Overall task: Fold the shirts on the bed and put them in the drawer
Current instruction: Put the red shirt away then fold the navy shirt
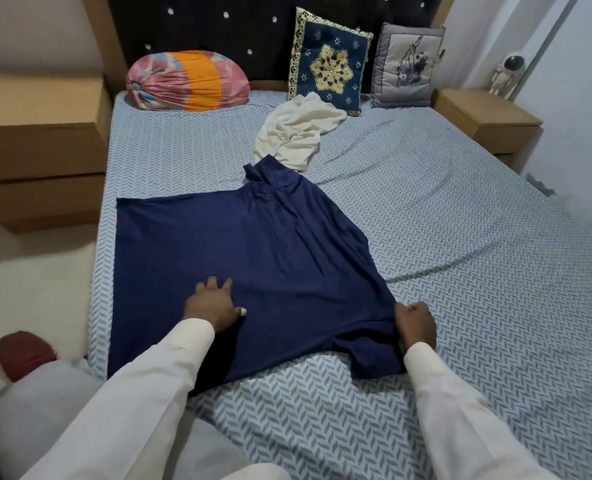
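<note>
A navy blue shirt point(253, 251) lies spread flat on the bed point(478, 271), near its left side. My left hand point(213, 304) presses flat on the shirt's near part with fingers spread. My right hand point(415, 325) grips the shirt's sleeve at its right corner, fingers curled into the cloth. A crumpled cream shirt point(296, 135) lies farther back, just beyond the navy shirt's far end.
Against the dark headboard stand a pink and orange bolster point(187, 79), a blue patterned cushion point(329, 62) and a grey cushion point(407, 65). Wooden nightstands flank the bed, left point(38, 140) and right point(488, 116). A white astronaut figure point(507, 72) stands at the right wall.
</note>
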Demonstrator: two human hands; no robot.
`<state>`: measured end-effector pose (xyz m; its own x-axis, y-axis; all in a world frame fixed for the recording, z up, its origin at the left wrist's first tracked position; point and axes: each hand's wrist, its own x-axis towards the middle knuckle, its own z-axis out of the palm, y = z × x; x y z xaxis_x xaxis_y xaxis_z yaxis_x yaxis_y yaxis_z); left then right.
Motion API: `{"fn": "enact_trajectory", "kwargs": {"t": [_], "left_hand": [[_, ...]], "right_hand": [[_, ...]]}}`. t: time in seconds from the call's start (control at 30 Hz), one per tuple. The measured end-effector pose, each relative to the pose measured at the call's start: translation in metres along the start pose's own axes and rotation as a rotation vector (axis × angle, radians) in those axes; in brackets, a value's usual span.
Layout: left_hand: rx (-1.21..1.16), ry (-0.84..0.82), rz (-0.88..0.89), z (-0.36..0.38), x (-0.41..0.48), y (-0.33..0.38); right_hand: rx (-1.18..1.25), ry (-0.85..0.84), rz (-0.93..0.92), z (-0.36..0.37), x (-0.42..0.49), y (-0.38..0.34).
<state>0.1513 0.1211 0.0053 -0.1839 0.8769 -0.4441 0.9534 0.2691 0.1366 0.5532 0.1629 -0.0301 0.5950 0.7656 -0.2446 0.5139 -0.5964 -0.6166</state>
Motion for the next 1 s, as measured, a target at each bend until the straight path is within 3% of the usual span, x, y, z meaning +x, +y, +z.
{"fn": "enact_trajectory", "kwargs": {"t": [0.17, 0.3, 0.5, 0.7, 0.87, 1.0], "left_hand": [[0.055, -0.01, -0.076, -0.016, 0.035, 0.01], [0.149, 0.115, -0.002, -0.022, 0.057, 0.014], [0.064, -0.087, 0.016, -0.051, 0.093, 0.015], [0.078, -0.108, 0.005, -0.07, 0.119, 0.015], [0.135, -0.091, 0.002, -0.066, 0.133, 0.015], [-0.065, -0.012, 0.018, -0.086, 0.155, 0.004]], "right_hand": [[-0.04, -0.074, -0.074, 0.024, 0.044, -0.032], [-0.086, -0.085, -0.11, 0.031, 0.055, -0.054], [-0.039, 0.093, -0.021, 0.028, 0.078, -0.073], [-0.079, -0.156, -0.212, 0.055, 0.116, -0.12], [-0.112, -0.109, -0.1, 0.076, 0.159, -0.141], [-0.197, -0.099, -0.007, 0.082, 0.158, -0.159]]}}
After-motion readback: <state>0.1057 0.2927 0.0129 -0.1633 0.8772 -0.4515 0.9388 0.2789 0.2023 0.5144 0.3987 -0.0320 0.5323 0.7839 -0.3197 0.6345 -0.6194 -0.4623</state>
